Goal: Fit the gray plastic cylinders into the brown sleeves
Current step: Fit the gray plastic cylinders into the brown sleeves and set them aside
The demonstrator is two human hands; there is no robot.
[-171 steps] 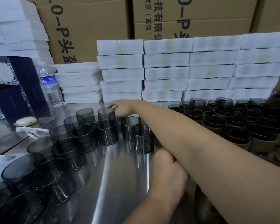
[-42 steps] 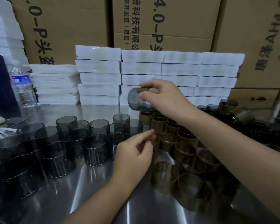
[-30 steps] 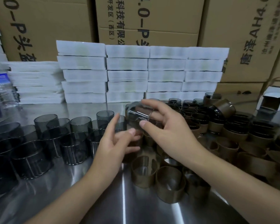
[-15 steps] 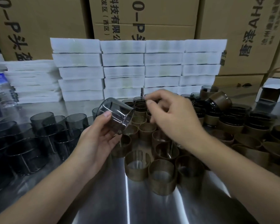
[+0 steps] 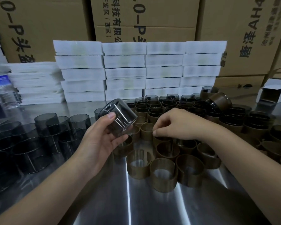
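My left hand [image 5: 101, 138] holds a smoky gray plastic cylinder [image 5: 118, 116] tilted above the table, thumb on its side. My right hand [image 5: 175, 125] reaches down among the empty brown sleeves [image 5: 163, 174], and its curled fingertips pinch the rim of one brown sleeve [image 5: 165, 144] in the middle of the cluster. Several loose gray cylinders [image 5: 45, 125] stand upright on the left. Cylinders fitted in brown sleeves [image 5: 234, 122] crowd the back right, a few lying tilted on top.
Everything stands on a shiny steel table [image 5: 128, 207]. Stacks of white foam pads [image 5: 123, 70] line the back, with cardboard boxes [image 5: 144, 18] behind them. A water bottle [image 5: 2, 90] is at far left and a small open white carton [image 5: 272, 93] at far right.
My right hand passed the gray cylinder to my left hand, then dropped onto the brown sleeves. My left hand has lifted the cylinder slightly higher and to the right.
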